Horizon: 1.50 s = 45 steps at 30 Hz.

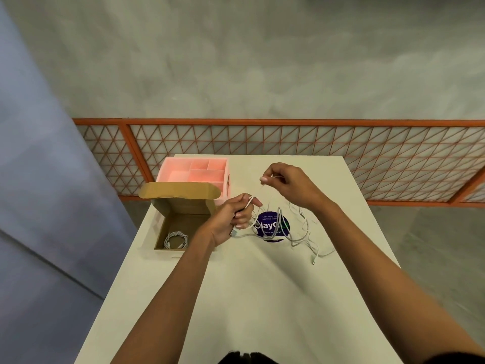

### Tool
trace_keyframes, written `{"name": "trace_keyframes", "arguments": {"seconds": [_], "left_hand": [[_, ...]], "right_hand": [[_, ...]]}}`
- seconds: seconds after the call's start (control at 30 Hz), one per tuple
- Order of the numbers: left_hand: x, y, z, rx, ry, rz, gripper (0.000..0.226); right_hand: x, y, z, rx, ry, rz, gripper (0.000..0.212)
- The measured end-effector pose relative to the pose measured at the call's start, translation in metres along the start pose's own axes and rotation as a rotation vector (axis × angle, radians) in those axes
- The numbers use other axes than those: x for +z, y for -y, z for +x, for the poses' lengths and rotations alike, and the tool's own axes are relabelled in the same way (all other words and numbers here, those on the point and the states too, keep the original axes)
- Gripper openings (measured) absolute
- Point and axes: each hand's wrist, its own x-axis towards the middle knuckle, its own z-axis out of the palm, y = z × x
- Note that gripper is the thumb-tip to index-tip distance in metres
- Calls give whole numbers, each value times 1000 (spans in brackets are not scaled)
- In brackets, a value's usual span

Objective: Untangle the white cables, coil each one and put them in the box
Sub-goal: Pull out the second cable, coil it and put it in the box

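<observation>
1. A white cable (265, 206) is gripped by the left hand (231, 219) and pinched higher up by the right hand (286, 183).
2. The loose tangle (304, 232) lies on the desk (236, 298), right of the box (181, 222).
3. One coiled cable (175, 240) is already stored there.
4. Strands should be drawn apart gently, so knots are not tightened.

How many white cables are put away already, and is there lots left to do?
One coiled white cable already lies in the open brown cardboard box. The left hand and right hand each grip a strand of the tangled white cables on the white table. Those need untangling, coiling and boxing; how many is unclear.
</observation>
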Motion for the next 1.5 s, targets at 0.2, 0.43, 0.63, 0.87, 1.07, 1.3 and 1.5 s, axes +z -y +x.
{"name": "trace_keyframes", "arguments": {"seconds": [0.2, 0.43, 0.63, 0.87, 1.07, 1.3, 1.5], "left_hand": [[1, 2, 0, -14, 109, -264, 28], [0, 2, -4, -34, 194, -293, 24], [-14, -6, -7, 71, 259, -542, 28], [-22, -21, -9, 200, 254, -549, 44], [-6, -20, 1, 304, -9, -382, 51], [-7, -8, 12, 248, -201, -71, 47], [-20, 11, 18, 88, -261, 234, 46]], "right_hand": [[8, -1, 4, -24, -46, -7, 21], [11, -3, 0, -37, -41, 36, 21], [1, -24, -10, 27, 95, 94, 27], [-11, -43, -12, 49, 13, 105, 26], [23, -31, -21, -29, 172, -75, 24], [36, -21, -23, -44, 347, -119, 26], [13, -13, -12, -24, 233, -126, 25]]}}
